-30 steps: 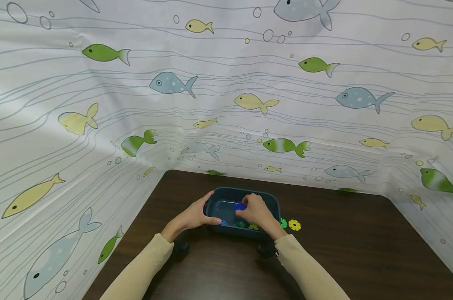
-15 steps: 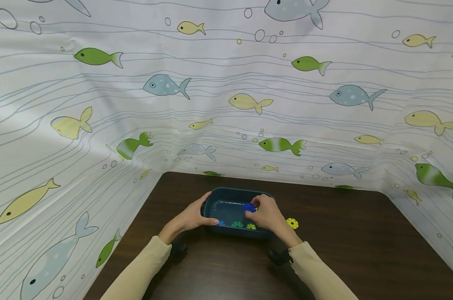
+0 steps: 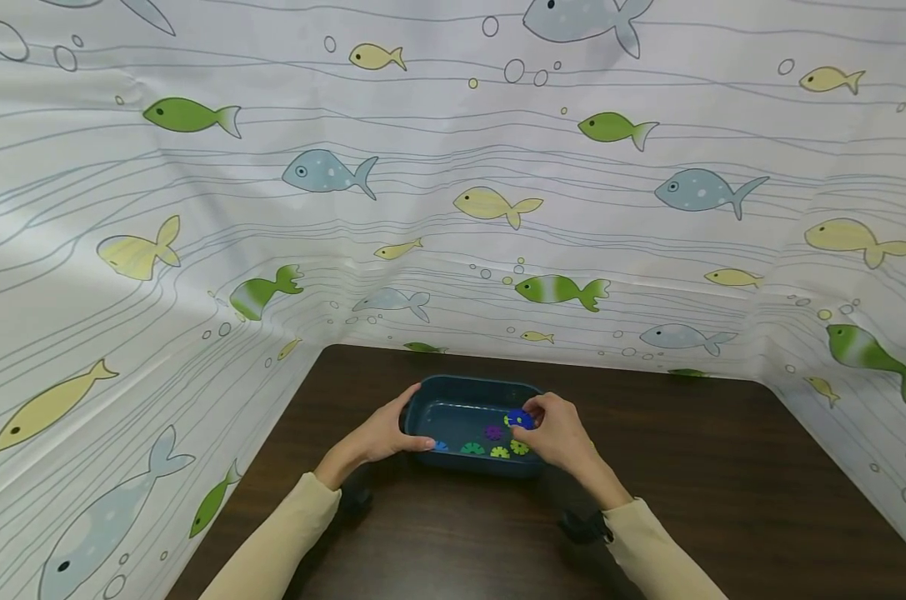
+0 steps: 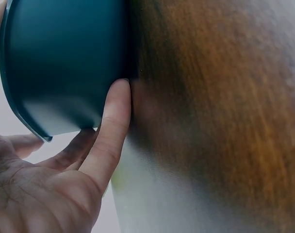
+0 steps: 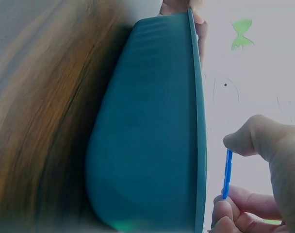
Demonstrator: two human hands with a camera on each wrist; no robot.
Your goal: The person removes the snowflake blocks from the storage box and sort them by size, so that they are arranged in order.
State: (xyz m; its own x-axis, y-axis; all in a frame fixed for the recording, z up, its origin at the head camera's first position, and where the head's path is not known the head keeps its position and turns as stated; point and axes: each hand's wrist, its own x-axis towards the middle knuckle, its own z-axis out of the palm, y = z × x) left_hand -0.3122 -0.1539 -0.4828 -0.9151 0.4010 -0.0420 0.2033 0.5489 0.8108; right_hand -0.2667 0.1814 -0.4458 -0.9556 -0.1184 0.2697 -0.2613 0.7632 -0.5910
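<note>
A dark teal plastic basin [image 3: 475, 380] stands on the table. My left hand [image 3: 383, 430] grips its left end, thumb over the near rim and fingers round the outside; in the left wrist view, fingers press against the outer wall [image 4: 65, 58]. My right hand [image 3: 567, 435] pinches a blue notched plastic disc [image 3: 519, 418] between thumb and fingers above the basin's right part. Seen edge-on in the right wrist view, that disc [image 5: 227, 174] is beyond the rim. Inside lie a purple disc [image 3: 493, 432], a green one [image 3: 473, 448], a light blue one [image 3: 441, 447] and yellow-green ones [image 3: 500, 452].
The dark wooden table [image 3: 723, 467] extends to both sides of the basin and in front of it. A white fish-patterned sheet [image 3: 437, 208] encloses the table's back and sides. Black wrist devices [image 3: 583, 527] sit below the hands.
My right hand has moved right with the blue disc, uncovering a purple disc in the basin. Discs earlier visible right of the basin are now out of sight. The left hand keeps its grip.
</note>
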